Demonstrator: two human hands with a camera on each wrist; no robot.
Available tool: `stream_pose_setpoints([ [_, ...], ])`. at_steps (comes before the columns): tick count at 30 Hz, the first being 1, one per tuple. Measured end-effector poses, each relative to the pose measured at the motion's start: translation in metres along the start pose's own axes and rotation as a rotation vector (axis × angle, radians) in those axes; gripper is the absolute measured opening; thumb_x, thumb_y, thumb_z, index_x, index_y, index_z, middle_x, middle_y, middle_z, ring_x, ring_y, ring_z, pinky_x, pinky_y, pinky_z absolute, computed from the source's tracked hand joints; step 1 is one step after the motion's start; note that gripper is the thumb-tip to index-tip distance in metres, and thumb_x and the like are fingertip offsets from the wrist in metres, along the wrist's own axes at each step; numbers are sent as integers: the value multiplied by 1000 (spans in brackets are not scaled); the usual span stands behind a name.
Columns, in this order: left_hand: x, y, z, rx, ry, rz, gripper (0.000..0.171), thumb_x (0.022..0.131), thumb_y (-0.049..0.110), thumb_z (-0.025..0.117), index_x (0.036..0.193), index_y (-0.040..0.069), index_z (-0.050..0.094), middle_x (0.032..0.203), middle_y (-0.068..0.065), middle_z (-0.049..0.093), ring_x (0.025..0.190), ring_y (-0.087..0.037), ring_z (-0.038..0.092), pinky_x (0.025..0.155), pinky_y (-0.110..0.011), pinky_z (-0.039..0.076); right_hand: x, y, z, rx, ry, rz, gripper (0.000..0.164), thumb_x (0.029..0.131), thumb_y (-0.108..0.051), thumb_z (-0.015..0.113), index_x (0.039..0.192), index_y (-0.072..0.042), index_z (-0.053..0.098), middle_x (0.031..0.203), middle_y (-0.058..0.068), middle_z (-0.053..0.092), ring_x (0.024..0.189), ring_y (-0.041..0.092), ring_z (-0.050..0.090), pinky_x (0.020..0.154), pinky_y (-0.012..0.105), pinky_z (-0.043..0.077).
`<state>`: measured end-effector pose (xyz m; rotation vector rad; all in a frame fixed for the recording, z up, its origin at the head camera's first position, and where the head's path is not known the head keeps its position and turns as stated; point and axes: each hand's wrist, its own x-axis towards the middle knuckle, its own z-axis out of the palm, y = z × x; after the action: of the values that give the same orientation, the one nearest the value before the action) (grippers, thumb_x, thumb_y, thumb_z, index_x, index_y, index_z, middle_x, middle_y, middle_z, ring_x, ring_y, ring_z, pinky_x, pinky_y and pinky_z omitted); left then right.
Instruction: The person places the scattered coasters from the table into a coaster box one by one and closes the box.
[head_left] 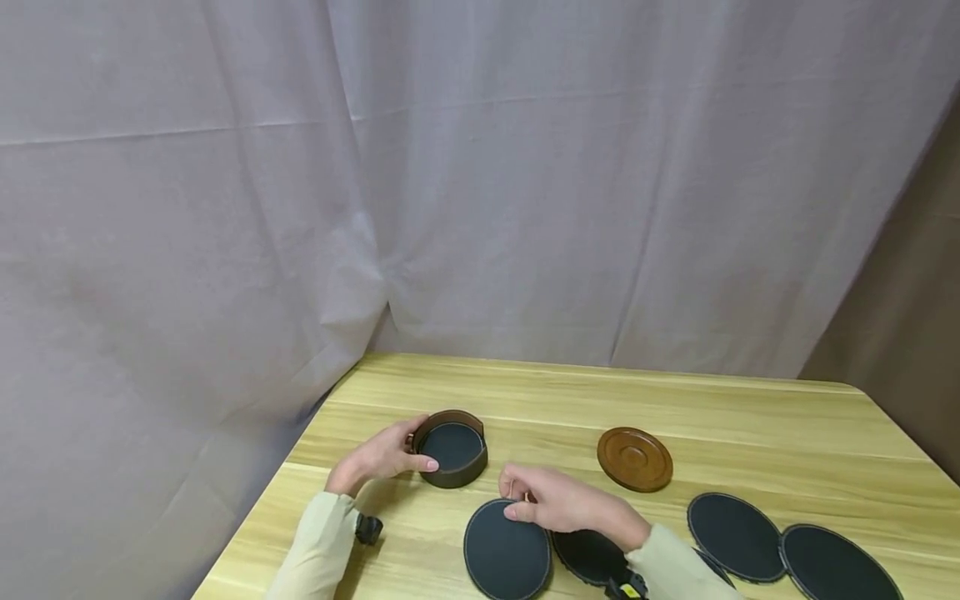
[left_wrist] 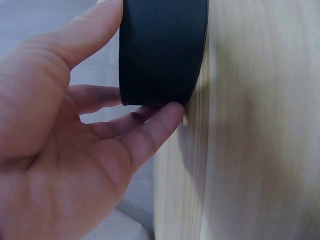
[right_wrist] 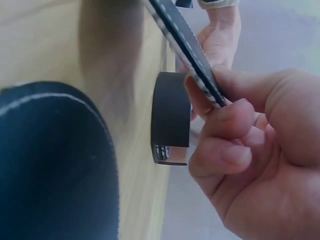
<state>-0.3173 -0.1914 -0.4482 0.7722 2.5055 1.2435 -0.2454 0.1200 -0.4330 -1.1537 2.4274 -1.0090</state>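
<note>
My left hand (head_left: 387, 454) grips the side of a round dark coaster holder (head_left: 459, 478), thumb over its rim and fingers round the outside. Inside the holder lies a black coaster (head_left: 452, 444). My right hand (head_left: 558, 500) pinches a round black coaster (head_left: 507, 550) with pale edge stitching at its far edge, between thumb and fingers. In the right wrist view that coaster (right_wrist: 187, 47) shows edge-on, tilted above the table, with the holder (right_wrist: 171, 110) and its side gap beyond. The left wrist view shows the holder's smooth wall (left_wrist: 162, 52) between thumb and fingers.
A brown wooden lid-like disc (head_left: 635, 459) lies right of the holder. Black coasters (head_left: 735, 536) lie at the right, another (head_left: 838, 565) touching the first; one more (head_left: 588, 557) is partly under my right arm. The wooden table (head_left: 540, 392) ends at a grey curtain (head_left: 495, 208).
</note>
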Motion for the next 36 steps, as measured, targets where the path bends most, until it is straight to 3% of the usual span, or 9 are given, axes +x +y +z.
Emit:
stream_pose_setpoints([
  [15, 0, 3, -1, 9, 6, -23, 84, 87, 19, 75, 151, -7, 27, 144, -27, 47, 131, -39, 48, 109, -54, 39, 15, -1, -14, 17, 193, -30, 25, 99, -17, 58, 123, -10, 62, 78, -3, 60, 63, 0, 49, 60, 20, 44],
  [22, 2, 3, 0, 40, 19, -29, 85, 87, 22, 76, 151, -6, 28, 148, -26, 43, 136, -39, 44, 111, -53, 37, 23, -3, -18, 164, 229, 49, 34, 102, -13, 53, 135, -14, 54, 86, 5, 62, 43, 8, 48, 40, 24, 44],
  [36, 3, 3, 1, 36, 19, -48, 91, 85, 28, 78, 152, -6, 27, 151, -25, 40, 138, -38, 42, 112, -52, 37, 36, 4, -17, 260, 359, 109, 35, 101, -10, 52, 136, -14, 52, 88, 10, 60, 45, 17, 57, 42, 36, 52],
])
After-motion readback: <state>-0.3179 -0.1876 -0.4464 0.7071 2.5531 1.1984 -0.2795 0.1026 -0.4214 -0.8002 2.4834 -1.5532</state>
